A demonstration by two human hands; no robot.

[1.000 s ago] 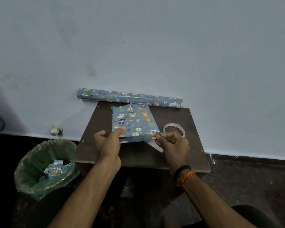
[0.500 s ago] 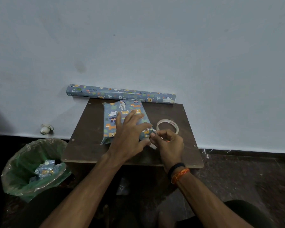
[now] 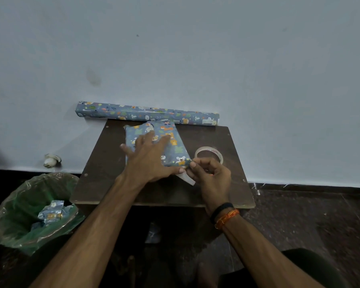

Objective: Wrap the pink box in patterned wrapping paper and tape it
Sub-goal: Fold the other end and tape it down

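Moved: left hand, now flat, fingers spread, on wrapped box, hiding its near edge; right hand pinches paper flap.

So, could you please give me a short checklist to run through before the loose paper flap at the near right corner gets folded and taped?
1. Box held steady: ok. The left hand lies flat on the wrapped box.
2. Flap under control: ok. The right hand pinches the white paper flap at the near right corner.
3. Tape within reach: ok. The tape roll lies on the table just beyond the right hand.
4. Tape strip ready: cannot tell. No cut piece is visible.
5. Far end closed: cannot tell. It faces away.
6. Pink showing: ok. None is visible from here.
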